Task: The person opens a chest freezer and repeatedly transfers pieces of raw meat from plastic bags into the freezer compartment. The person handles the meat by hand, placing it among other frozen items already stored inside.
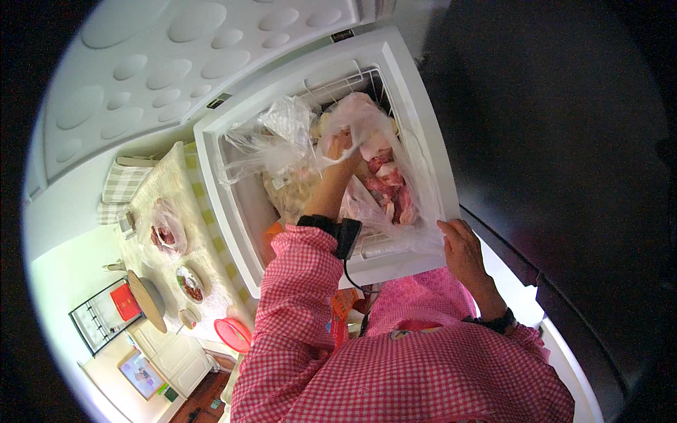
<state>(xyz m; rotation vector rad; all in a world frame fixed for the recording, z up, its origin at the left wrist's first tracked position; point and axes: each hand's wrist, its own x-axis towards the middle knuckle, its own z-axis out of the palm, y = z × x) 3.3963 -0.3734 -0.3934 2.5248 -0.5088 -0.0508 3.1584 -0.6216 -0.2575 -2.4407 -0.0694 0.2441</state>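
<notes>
My left hand reaches into an open white chest freezer, its fingers curled and partly covered by a thin translucent plastic bag. To its right, raw red meat pieces lie in a clear plastic bag. The film of that bag stretches to the freezer's near right rim, where my right hand pinches its edge. More bagged food lies below and left of my left hand, under crumpled clear plastic. What my left fingertips touch is hidden.
The raised freezer lid stands behind. A white wire basket hangs inside. At left, a cloth-covered table holds a plastic bag of meat, a plate of food and a red plastic basket. A dark surface fills the right side.
</notes>
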